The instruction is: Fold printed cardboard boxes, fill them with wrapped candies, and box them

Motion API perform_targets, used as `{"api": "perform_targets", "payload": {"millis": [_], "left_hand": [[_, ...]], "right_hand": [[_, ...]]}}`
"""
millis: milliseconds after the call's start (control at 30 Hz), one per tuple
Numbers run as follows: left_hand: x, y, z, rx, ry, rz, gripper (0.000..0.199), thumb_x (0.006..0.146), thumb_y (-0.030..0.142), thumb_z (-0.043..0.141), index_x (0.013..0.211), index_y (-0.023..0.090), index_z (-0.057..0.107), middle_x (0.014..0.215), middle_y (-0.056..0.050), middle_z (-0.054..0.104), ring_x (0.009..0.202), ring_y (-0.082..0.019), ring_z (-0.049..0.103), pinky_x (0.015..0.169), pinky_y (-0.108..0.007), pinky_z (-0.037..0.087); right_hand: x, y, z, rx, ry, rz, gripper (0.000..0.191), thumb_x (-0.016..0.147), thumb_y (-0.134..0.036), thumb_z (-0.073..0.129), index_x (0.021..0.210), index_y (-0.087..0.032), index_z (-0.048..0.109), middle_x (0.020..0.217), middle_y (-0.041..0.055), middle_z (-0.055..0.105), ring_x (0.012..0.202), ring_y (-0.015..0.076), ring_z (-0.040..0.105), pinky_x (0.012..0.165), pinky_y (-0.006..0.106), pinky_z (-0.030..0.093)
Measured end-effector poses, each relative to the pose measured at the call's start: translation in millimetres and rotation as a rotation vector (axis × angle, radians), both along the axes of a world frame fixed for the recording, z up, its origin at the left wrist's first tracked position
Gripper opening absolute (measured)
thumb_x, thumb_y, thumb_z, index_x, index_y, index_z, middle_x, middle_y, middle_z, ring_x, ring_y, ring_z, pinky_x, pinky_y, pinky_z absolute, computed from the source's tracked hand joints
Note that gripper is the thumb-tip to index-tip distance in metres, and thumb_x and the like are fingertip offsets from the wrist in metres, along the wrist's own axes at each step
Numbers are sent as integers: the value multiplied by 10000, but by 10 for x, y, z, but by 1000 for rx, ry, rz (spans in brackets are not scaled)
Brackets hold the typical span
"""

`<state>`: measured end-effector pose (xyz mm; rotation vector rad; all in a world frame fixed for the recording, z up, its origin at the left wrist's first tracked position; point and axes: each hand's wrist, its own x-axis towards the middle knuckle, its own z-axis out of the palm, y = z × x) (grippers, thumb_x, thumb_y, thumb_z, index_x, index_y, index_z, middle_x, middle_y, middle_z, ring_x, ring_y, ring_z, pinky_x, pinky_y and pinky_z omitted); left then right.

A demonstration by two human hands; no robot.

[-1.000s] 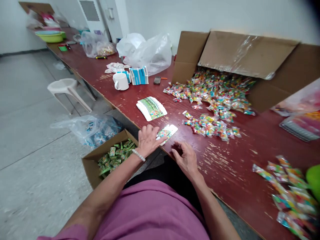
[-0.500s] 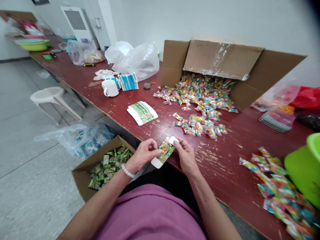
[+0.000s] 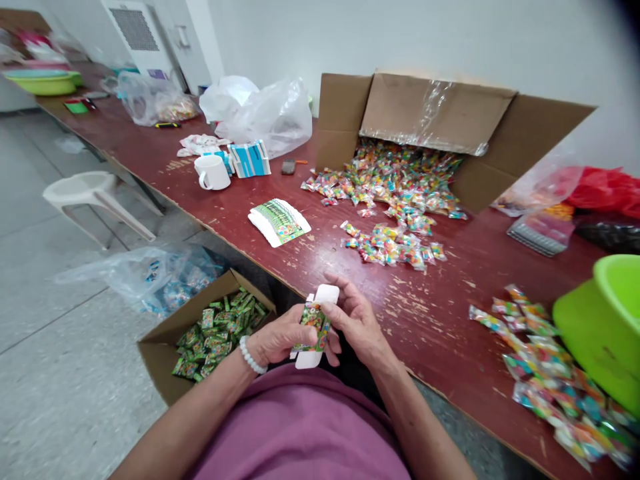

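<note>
Both my left hand (image 3: 286,335) and my right hand (image 3: 353,322) grip a small green printed carton (image 3: 311,319) over my lap, by the table's front edge. Its white end flaps stick out at top and bottom. My left thumb presses on the printed face; my right thumb lies near the upper flap. A fanned stack of flat green cartons (image 3: 280,222) rests on the red table (image 3: 230,220). Wrapped candies (image 3: 393,245) lie in a pile behind my right hand. Below the table on the left, a cardboard box (image 3: 160,347) holds many small green packs (image 3: 217,333).
A large open carton (image 3: 435,110) spills wrapped candies at the back. On the right are a green tub (image 3: 595,327) and more candies (image 3: 555,367). A white mug (image 3: 213,173), plastic bags (image 3: 280,120) and a white stool (image 3: 83,187) are to the left.
The small carton has come closer to my body and turned more upright, with both hands closing in around it. The view has shifted slightly.
</note>
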<state>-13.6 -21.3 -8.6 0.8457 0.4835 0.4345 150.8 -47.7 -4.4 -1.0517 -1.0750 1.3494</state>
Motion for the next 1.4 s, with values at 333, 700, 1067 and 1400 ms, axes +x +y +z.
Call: {"api": "perform_targets", "payload": {"millis": [333,700,1067,1400], "left_hand": [[2,-32,108,42,-36,34,619,589,556,871,1010,140,690,805,-85,740,676,-235,722,670,-326,562],[-10,-99,116,181,145,181,650,646,693,761,999,148,736,741,-53,689,638,-161,601,632,-271,484],[-63,42,117,273,243,-99,750,636,841,623,816,116,694,739,-61,665,515,-119,574,522,-236,413],[-69,73,3,276,302,-165,661,719,729,665,1016,142,597,741,-9,627,509,-114,594,519,-223,419]], "right_hand": [[80,-54,42,241,-190,-139,514,882,-312,651,1360,-303,464,1254,77,592,947,193,617,796,348,540],[51,-124,223,580,-893,-60,174,865,-171,627,1034,-199,598,1024,72,628,927,217,604,791,334,500],[176,-112,214,458,-754,86,206,820,-69,617,969,-210,613,870,-4,662,712,118,595,665,222,436],[257,-106,290,264,-752,309,94,835,-115,620,848,-201,583,706,-45,591,618,98,518,596,211,356]]}}
